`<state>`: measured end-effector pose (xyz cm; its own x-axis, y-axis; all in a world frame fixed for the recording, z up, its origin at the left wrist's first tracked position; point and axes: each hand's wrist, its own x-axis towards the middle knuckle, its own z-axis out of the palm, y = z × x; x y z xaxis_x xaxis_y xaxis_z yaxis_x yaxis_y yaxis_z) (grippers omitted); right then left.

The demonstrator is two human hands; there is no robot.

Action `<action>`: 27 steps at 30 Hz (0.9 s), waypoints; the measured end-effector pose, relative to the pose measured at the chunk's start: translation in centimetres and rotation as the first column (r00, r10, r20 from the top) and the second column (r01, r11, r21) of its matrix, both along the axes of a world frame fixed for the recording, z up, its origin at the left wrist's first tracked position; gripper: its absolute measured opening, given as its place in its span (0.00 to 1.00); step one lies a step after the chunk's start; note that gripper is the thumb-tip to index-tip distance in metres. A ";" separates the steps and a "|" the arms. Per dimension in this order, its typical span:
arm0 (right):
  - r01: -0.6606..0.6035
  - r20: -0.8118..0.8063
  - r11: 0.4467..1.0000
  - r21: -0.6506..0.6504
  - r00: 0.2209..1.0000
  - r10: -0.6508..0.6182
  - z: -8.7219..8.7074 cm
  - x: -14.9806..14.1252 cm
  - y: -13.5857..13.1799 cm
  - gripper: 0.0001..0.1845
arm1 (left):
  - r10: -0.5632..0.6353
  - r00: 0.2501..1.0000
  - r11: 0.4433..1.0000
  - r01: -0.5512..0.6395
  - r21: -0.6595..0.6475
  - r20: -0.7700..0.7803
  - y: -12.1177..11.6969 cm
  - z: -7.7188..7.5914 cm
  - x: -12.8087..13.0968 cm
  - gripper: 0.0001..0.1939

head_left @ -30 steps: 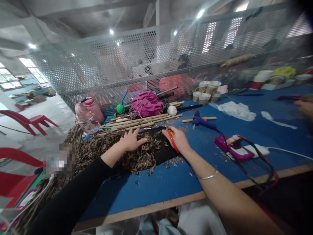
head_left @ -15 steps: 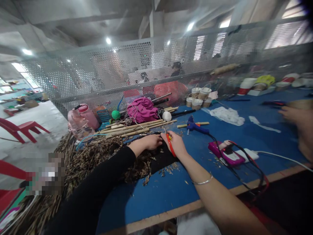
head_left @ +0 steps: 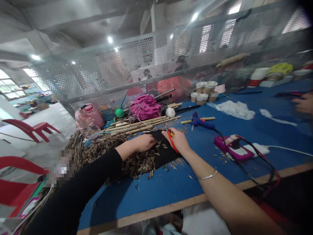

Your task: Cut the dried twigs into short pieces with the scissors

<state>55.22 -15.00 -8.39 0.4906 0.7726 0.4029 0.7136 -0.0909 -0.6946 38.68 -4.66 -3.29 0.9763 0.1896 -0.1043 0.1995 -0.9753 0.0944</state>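
My right hand (head_left: 179,141) is wrapped around a pair of scissors (head_left: 173,143) with red-orange handles, the blades pointing up and away. It rests at the right edge of a black cloth (head_left: 168,156) strewn with dry bits. My left hand (head_left: 144,142) is closed, its fingers curled down at the cloth's left part; whatever they hold is hidden. Beneath that wrist and to its left spreads a heap of brown dried leaves and stems (head_left: 139,164).
Thin bamboo sticks (head_left: 137,125) lie behind the heap, near a magenta cloth bundle (head_left: 145,106). On the right are a blue glue gun (head_left: 200,122), a purple power strip (head_left: 232,150) with cables, and small pots (head_left: 202,93). Another person's hand (head_left: 304,102) shows at far right.
My left hand moved right from the leaf heap to the black cloth by my right hand, then slightly back left, its spread fingers now curled. My right hand kept the scissors.
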 end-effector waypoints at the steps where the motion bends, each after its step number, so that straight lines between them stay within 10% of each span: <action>1: -0.001 -0.004 1.000 0.002 1.000 0.001 0.0 0.0 0.0 0.17 | 0.007 0.999 1.000 -0.007 -0.003 0.040 0.1 -0.2 0.2 0.18; 9: -0.006 0.011 1.000 -0.022 1.000 0.007 -0.1 0.3 0.1 0.19 | -0.065 0.997 0.996 0.062 -0.063 -0.036 -0.9 -0.5 2.9 0.19; 14: -0.019 0.042 0.998 -0.051 0.999 0.021 -0.4 0.2 0.3 0.22 | -0.047 0.998 0.996 0.043 -0.077 -0.047 -1.9 0.6 -0.5 0.23; 21: -0.005 0.050 0.996 -0.092 0.999 0.009 -0.1 -0.1 0.1 0.21 | 0.171 0.908 0.985 -0.150 -0.086 0.382 -1.8 2.3 -5.5 0.20; 27: -0.017 0.050 0.993 -0.115 0.998 0.023 -0.1 -0.1 0.0 0.19 | 0.173 0.953 0.984 -0.180 0.005 0.248 -3.5 1.5 -6.6 0.26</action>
